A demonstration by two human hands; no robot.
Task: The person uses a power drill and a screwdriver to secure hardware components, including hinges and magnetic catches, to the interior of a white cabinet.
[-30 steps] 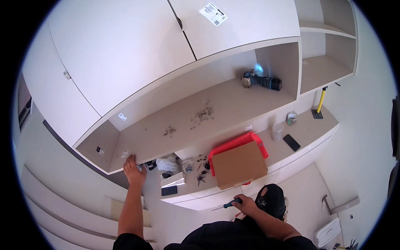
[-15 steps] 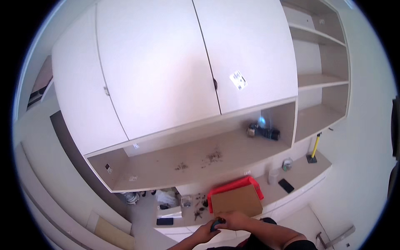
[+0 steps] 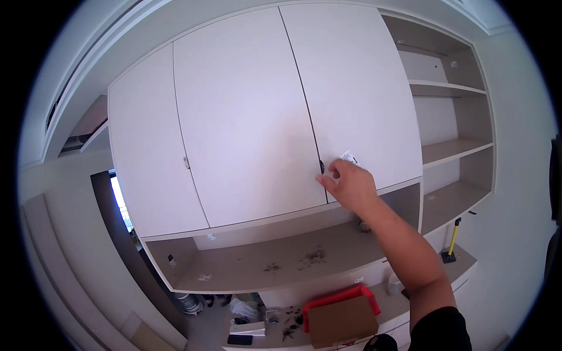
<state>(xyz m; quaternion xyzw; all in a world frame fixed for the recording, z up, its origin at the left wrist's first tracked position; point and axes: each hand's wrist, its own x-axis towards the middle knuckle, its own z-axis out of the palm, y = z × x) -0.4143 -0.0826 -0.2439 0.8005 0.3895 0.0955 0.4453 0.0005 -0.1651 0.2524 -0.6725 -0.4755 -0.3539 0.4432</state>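
Note:
My right hand [image 3: 353, 186] is raised in front of the white wall cabinet, thumb and forefinger apart and curved, with nothing visible between them. Just left of its fingertips is a small dark fitting [image 3: 321, 167] at the edge of the right cabinet door [image 3: 363, 88]; I cannot tell whether they touch. Part of a printed white sticker [image 3: 349, 156] shows behind the hand. The middle cabinet door [image 3: 246, 128] stands shut beside it, with a narrow dark gap between the two. My left hand is out of view.
An open niche [image 3: 246, 263] with dark debris runs under the doors. Below, a counter carries a red tray [image 3: 313, 306], a cardboard box [image 3: 342, 322], a dark phone-like slab [image 3: 240, 339] and scattered small parts. A yellow-handled tool [image 3: 454, 237] stands at right, under open shelves [image 3: 448, 146].
My view has tilted up. My right hand has left the small dark-and-orange object both hands were at and risen to the cabinet door. My left hand has gone out of view.

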